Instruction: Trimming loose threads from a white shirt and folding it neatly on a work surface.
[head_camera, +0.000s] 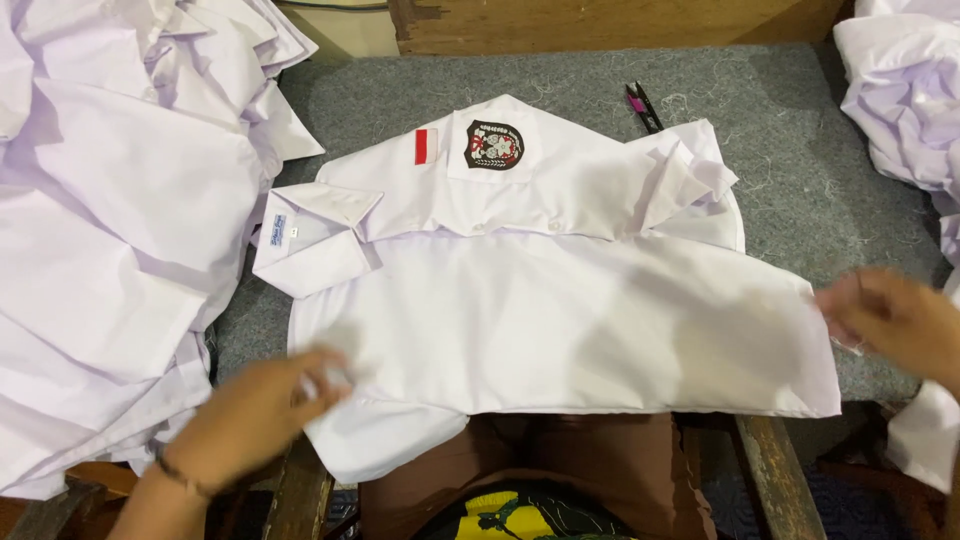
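Observation:
A white shirt (560, 300) lies spread on the grey felt table (800, 160), collar to the left, with a dark round badge (494, 144) on its chest pocket and a small red-and-white patch (426, 146) beside it. My left hand (255, 412) grips the shirt's near left edge, with fabric bunched in its fingers. At the shirt's right hem, my right hand (895, 322) pinches the cloth; this hand is blurred.
A big heap of white shirts (110, 230) fills the left side. More white cloth (900, 90) is piled at the right. Small thread snips (642, 106) with a pink handle lie behind the shirt. A wooden board runs along the far edge.

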